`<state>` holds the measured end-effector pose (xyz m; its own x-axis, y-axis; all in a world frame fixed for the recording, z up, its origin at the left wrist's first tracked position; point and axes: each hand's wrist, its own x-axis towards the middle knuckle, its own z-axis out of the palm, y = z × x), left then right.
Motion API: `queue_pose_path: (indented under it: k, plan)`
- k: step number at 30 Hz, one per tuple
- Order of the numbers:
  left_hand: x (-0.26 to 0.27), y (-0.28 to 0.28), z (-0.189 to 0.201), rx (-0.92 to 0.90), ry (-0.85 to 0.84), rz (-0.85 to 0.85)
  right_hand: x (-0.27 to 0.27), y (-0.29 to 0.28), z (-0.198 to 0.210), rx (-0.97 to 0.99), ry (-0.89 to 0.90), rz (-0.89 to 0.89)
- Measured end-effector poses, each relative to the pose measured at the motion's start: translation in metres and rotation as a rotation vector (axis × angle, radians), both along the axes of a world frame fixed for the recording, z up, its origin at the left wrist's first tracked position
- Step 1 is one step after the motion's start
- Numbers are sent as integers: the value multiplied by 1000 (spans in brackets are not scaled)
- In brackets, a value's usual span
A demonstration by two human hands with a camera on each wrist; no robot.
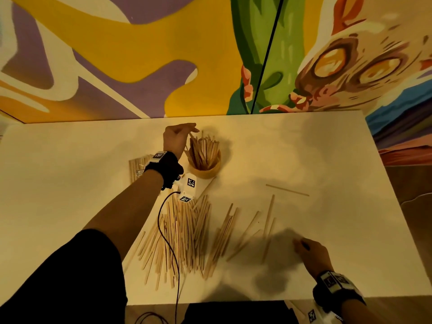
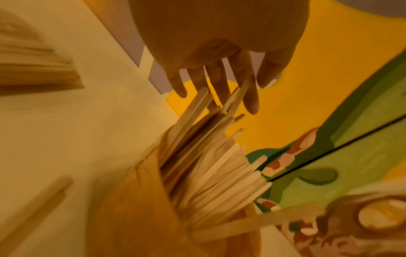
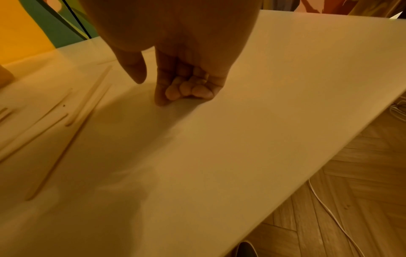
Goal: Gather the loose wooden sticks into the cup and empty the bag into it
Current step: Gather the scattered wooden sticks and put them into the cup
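Dim amber light, soft shadows, blurred wrist views.

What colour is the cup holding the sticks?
The cup is light tan, like wood or kraft paper, under warm lighting. The head view shows it best.

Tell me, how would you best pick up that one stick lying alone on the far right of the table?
The lone stick lies flat, apart from the pile, with bare table all around it. I would come straight down from above with the free right hand and pinch its long edges near the middle, so it probably lifts level.
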<state>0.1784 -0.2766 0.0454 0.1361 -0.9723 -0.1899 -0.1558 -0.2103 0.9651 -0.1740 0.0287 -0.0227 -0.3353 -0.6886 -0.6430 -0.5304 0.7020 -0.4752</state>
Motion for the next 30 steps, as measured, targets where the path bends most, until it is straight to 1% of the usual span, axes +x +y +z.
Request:
queue_pose_path:
  k: [3, 6, 11, 13, 14, 15, 17, 18, 20, 21, 23, 25, 27, 30]
  plan:
    - [1, 6, -4, -85, -133, -105, 1, 1, -1, 6, 6, -6]
    - [3, 11, -11, -95, -137, -133, 1, 0, -1, -1, 13, -10]
    - [-2, 14, -9, -123, -100, -37, 1, 0, -1, 4, 20, 0]
    - [-10, 17, -11, -102, -134, -110, 1, 0, 0, 3, 15, 0]
    - [-14, 18, -13, -112, -204, -178, 1, 0, 1, 5, 9, -5]
    - [-17, 20, -15, -148, -308, -266, 2, 0, 2, 8, 5, -11]
    - [-23, 22, -17, -272, -555, -440, 2, -1, 3, 10, -5, -25]
    - [-25, 22, -18, -336, -655, -483, 2, -1, 3, 14, -9, -35]
    - [-26, 21, -18, -397, -762, -468, 3, -1, 2, 15, -11, -44]
    - [-26, 20, -18, -393, -797, -453, 3, -2, 2, 14, -8, -39]
    - [-26, 18, -21, -347, -871, -488, 4, -2, 1, 15, -2, -28]
    - [-25, 16, -24, -332, -885, -518, 2, -2, 2, 12, 1, -29]
    - [-24, 15, -20, -344, -862, -487, 1, -2, 2, 11, 1, -27]
    - [-27, 24, -2, -468, -823, -410, 0, -1, 1, 8, 0, -18]
